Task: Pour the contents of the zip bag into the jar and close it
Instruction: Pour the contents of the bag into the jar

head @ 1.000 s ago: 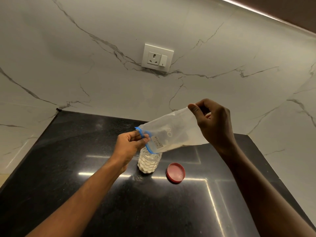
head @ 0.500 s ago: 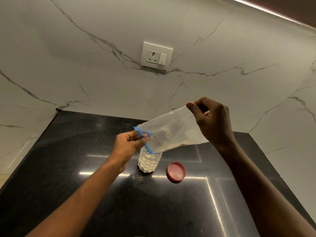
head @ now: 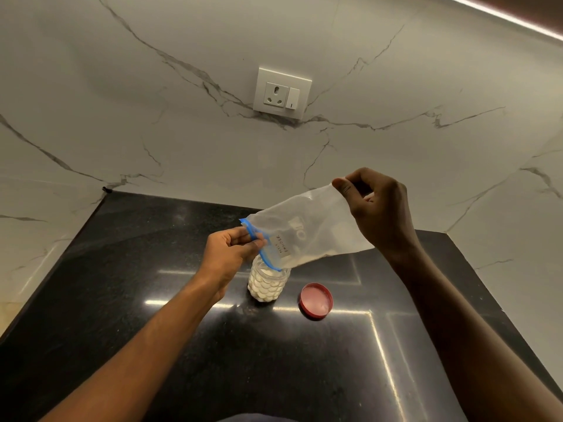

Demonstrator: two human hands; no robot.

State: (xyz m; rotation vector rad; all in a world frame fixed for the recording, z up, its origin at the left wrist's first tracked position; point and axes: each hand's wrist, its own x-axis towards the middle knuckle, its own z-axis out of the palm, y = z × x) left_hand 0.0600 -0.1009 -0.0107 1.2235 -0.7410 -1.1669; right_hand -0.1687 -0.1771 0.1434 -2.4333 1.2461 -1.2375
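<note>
A clear zip bag (head: 307, 233) with a blue zip strip is tilted, its mouth down over the open top of a small clear jar (head: 268, 284) holding white contents. My left hand (head: 231, 251) pinches the blue mouth edge just above the jar. My right hand (head: 374, 214) grips the bag's bottom end, raised up and to the right. A little white powder lies along the bag's lower fold. The red lid (head: 316, 300) lies on the counter to the right of the jar, apart from it.
The jar and lid stand on a glossy black stone counter (head: 152, 330). A marble wall rises behind and to both sides, with a white socket and switch (head: 281, 92) above the counter.
Both hands and the bag have held almost the same pose. The bag's raised end has lifted slightly.
</note>
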